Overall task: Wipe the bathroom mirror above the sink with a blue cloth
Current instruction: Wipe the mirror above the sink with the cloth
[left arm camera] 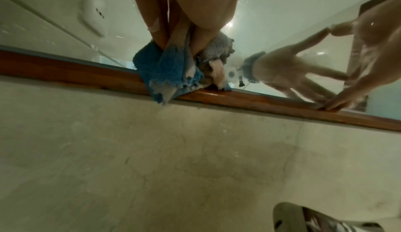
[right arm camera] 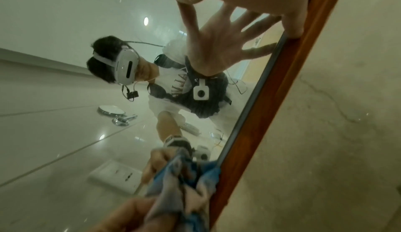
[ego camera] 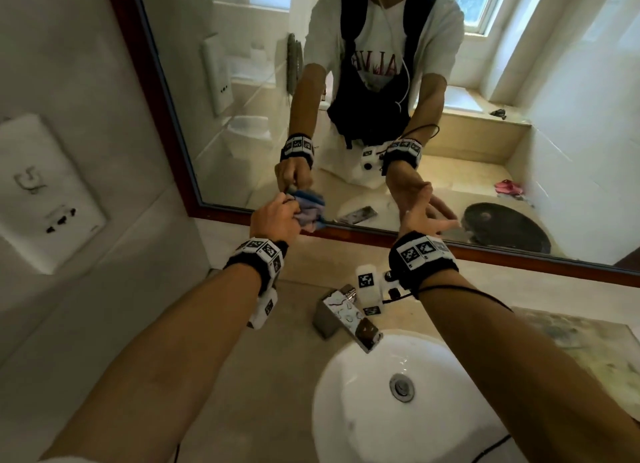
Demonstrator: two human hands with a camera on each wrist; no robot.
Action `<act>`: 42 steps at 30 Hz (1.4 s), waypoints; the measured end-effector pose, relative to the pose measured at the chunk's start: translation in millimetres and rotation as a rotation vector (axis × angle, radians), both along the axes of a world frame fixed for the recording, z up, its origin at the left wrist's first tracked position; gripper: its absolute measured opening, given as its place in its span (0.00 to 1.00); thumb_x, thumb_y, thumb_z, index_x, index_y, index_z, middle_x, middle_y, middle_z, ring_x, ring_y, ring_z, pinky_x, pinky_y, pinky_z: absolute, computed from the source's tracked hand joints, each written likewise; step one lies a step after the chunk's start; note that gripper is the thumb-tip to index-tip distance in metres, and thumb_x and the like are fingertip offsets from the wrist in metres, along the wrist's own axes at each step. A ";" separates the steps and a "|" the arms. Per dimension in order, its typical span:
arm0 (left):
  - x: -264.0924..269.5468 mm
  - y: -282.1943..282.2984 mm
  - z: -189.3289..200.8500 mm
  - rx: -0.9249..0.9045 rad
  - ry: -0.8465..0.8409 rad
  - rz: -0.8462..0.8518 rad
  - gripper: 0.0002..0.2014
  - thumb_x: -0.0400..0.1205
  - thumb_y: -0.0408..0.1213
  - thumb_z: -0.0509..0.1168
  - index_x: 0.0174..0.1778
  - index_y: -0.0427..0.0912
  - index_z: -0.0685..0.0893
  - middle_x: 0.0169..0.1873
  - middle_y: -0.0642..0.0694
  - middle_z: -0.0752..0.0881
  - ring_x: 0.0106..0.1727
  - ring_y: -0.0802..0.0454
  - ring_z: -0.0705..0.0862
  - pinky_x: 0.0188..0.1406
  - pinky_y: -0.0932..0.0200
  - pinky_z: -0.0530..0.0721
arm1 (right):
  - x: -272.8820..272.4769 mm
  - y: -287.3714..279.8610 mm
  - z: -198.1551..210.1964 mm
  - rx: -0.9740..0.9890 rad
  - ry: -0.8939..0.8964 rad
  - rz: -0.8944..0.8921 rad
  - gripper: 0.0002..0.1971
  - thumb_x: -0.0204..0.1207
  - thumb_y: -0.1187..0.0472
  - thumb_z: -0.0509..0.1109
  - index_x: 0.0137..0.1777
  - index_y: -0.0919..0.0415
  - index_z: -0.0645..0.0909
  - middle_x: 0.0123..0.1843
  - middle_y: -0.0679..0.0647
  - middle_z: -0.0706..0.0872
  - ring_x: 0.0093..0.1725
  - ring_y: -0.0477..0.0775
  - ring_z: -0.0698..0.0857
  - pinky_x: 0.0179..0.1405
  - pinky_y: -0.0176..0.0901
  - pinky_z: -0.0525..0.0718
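Observation:
The mirror (ego camera: pixel 242 109) in its brown wooden frame (ego camera: pixel 519 254) fills the wall above the sink. My left hand (ego camera: pixel 277 216) grips a bunched blue cloth (ego camera: pixel 310 213) and presses it on the glass just above the bottom frame rail. In the left wrist view the cloth (left arm camera: pixel 169 71) hangs over the frame (left arm camera: pixel 65 67). My right hand (ego camera: pixel 429 220) is open, fingers spread flat against the glass near the lower rail, to the right of the cloth. The right wrist view shows the cloth (right arm camera: pixel 184 184) low down beside the frame (right arm camera: pixel 282 98).
A chrome faucet (ego camera: pixel 346 317) and white basin (ego camera: pixel 398 410) sit below my arms in the beige stone counter (ego camera: pixel 225 376). A white socket panel (ego camera: pixel 45 192) is on the left wall. The mirror reflects a person wearing a headset, a window and a tiled floor.

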State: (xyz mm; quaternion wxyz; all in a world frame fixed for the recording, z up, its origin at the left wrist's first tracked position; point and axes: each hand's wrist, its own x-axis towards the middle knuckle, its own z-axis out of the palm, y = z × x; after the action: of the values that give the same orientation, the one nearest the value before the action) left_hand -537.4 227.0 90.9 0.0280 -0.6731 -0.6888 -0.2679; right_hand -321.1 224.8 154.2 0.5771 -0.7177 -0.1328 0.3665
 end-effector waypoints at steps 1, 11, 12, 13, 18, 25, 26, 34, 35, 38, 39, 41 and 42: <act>-2.4 -0.5 2.5 0.023 -0.019 0.002 0.09 0.76 0.36 0.66 0.49 0.40 0.88 0.51 0.40 0.82 0.46 0.37 0.82 0.35 0.50 0.76 | -8.4 -2.3 -0.3 -0.005 -0.020 0.031 0.56 0.67 0.23 0.63 0.85 0.50 0.39 0.85 0.63 0.59 0.80 0.71 0.64 0.78 0.67 0.63; 19.9 4.2 21.7 0.295 -0.029 -0.268 0.06 0.68 0.36 0.67 0.35 0.43 0.89 0.43 0.44 0.87 0.29 0.42 0.84 0.21 0.59 0.77 | -60.4 -2.2 4.3 -0.011 -0.103 0.178 0.55 0.72 0.33 0.69 0.86 0.56 0.38 0.87 0.61 0.48 0.84 0.66 0.55 0.80 0.60 0.56; 25.6 7.1 21.1 0.300 -0.022 -0.290 0.07 0.70 0.37 0.65 0.35 0.42 0.89 0.42 0.44 0.87 0.28 0.41 0.84 0.20 0.59 0.78 | -56.3 -0.9 4.4 -0.030 -0.104 0.174 0.56 0.71 0.32 0.69 0.85 0.56 0.37 0.87 0.61 0.47 0.84 0.67 0.53 0.81 0.61 0.54; 29.9 9.8 19.8 0.304 -0.020 -0.306 0.09 0.71 0.38 0.64 0.35 0.42 0.90 0.42 0.44 0.87 0.27 0.41 0.83 0.18 0.58 0.78 | -52.8 0.0 3.8 -0.042 -0.103 0.173 0.57 0.70 0.32 0.69 0.85 0.55 0.36 0.87 0.61 0.46 0.84 0.68 0.52 0.81 0.63 0.52; 26.2 14.9 9.7 0.351 -0.043 -0.344 0.09 0.72 0.38 0.65 0.35 0.42 0.91 0.43 0.45 0.88 0.27 0.42 0.84 0.18 0.57 0.81 | -56.7 -0.4 2.8 -0.057 -0.107 0.177 0.57 0.70 0.29 0.66 0.85 0.53 0.34 0.87 0.60 0.42 0.85 0.69 0.49 0.80 0.65 0.51; -19.7 11.4 -4.1 0.207 0.018 -0.249 0.04 0.68 0.32 0.71 0.36 0.43 0.90 0.42 0.44 0.87 0.27 0.40 0.83 0.23 0.57 0.80 | -76.5 1.3 -2.2 -0.048 -0.097 0.135 0.52 0.74 0.28 0.60 0.85 0.52 0.35 0.87 0.61 0.42 0.85 0.69 0.48 0.81 0.66 0.48; -28.0 9.9 -5.6 0.164 0.039 -0.217 0.04 0.68 0.31 0.72 0.36 0.42 0.89 0.42 0.43 0.87 0.28 0.39 0.84 0.24 0.56 0.79 | -78.4 1.5 -2.6 -0.048 -0.096 0.125 0.51 0.74 0.28 0.59 0.85 0.52 0.35 0.87 0.61 0.43 0.85 0.69 0.49 0.81 0.66 0.48; -85.5 2.9 -9.7 -0.001 0.059 -0.036 0.07 0.73 0.34 0.67 0.44 0.41 0.87 0.47 0.41 0.84 0.41 0.36 0.83 0.31 0.53 0.74 | -93.2 5.2 -5.1 -0.096 -0.073 0.076 0.50 0.72 0.23 0.53 0.85 0.48 0.36 0.87 0.58 0.47 0.85 0.68 0.49 0.80 0.68 0.46; -90.7 2.7 -9.7 -0.007 0.040 -0.013 0.07 0.73 0.34 0.66 0.45 0.40 0.87 0.48 0.40 0.84 0.42 0.36 0.83 0.32 0.52 0.74 | -95.3 5.9 -6.0 -0.089 -0.060 0.068 0.50 0.72 0.23 0.53 0.85 0.48 0.36 0.87 0.58 0.47 0.85 0.68 0.49 0.80 0.68 0.46; -96.3 2.6 -7.1 -0.022 0.012 0.029 0.08 0.75 0.33 0.64 0.46 0.40 0.86 0.49 0.40 0.83 0.43 0.36 0.82 0.33 0.52 0.73 | -98.4 4.7 -8.0 -0.075 -0.047 0.069 0.50 0.73 0.25 0.55 0.85 0.48 0.37 0.87 0.58 0.47 0.85 0.68 0.50 0.80 0.67 0.47; -94.8 2.1 -7.2 -0.019 0.010 0.033 0.08 0.74 0.32 0.64 0.46 0.39 0.86 0.48 0.39 0.83 0.43 0.36 0.81 0.32 0.53 0.70 | -98.9 2.8 -8.4 -0.066 -0.046 0.069 0.50 0.73 0.25 0.56 0.85 0.48 0.37 0.87 0.58 0.48 0.85 0.68 0.50 0.80 0.67 0.48; -88.1 1.2 -8.1 0.006 -0.007 0.035 0.07 0.73 0.31 0.64 0.44 0.38 0.85 0.45 0.38 0.82 0.41 0.35 0.81 0.31 0.54 0.66 | -97.9 1.0 -10.6 -0.034 -0.039 0.050 0.51 0.72 0.27 0.61 0.86 0.48 0.40 0.87 0.58 0.51 0.84 0.67 0.54 0.80 0.66 0.53; -83.8 1.3 -9.4 0.030 -0.023 0.026 0.06 0.72 0.31 0.64 0.42 0.38 0.85 0.43 0.38 0.82 0.39 0.35 0.81 0.30 0.54 0.65 | -96.4 -0.2 -12.0 -0.013 -0.032 0.037 0.51 0.72 0.29 0.64 0.86 0.48 0.42 0.86 0.58 0.53 0.84 0.67 0.57 0.79 0.65 0.56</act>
State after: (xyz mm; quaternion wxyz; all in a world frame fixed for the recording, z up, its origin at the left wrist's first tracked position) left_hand -621.2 228.3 81.4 0.0335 -0.6605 -0.6936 -0.2855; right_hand -417.5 224.6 142.2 0.5634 -0.7246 -0.1529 0.3663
